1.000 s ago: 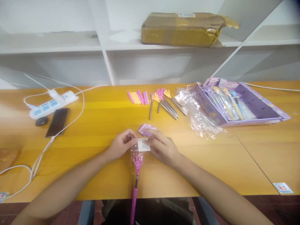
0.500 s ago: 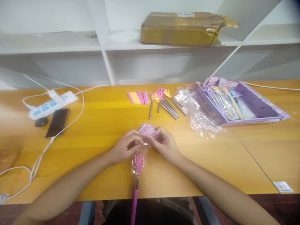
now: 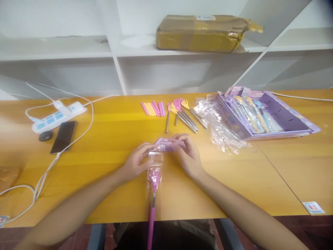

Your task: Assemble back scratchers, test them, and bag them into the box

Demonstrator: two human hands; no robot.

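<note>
My right hand (image 3: 189, 154) pinches a small stack of pink and purple header cards (image 3: 166, 144), with one card angled out near the thumb. My left hand (image 3: 138, 160) has its thumb and fingers apart; its fingertips reach the cards' left end, and its thumb is beside the top of a clear plastic bag (image 3: 156, 159). Inside this bag lies a pink hand-shaped back scratcher (image 3: 155, 178) with a metal rod and a pink grip (image 3: 151, 225), which extends past the table's front edge.
Beyond my hands lie short coloured tubes (image 3: 153, 108) and several hand-headed metal rods (image 3: 183, 116). To the right, clear bags (image 3: 223, 132) lie beside a purple box (image 3: 283, 111) with wrapped scratchers. A power strip (image 3: 59, 116), a phone (image 3: 63, 137) and cables are on the left.
The cards have turned more level and spread to the right in my right hand. My left hand's fingers have straightened and moved slightly left. The bag's upper part now shows flatter.
</note>
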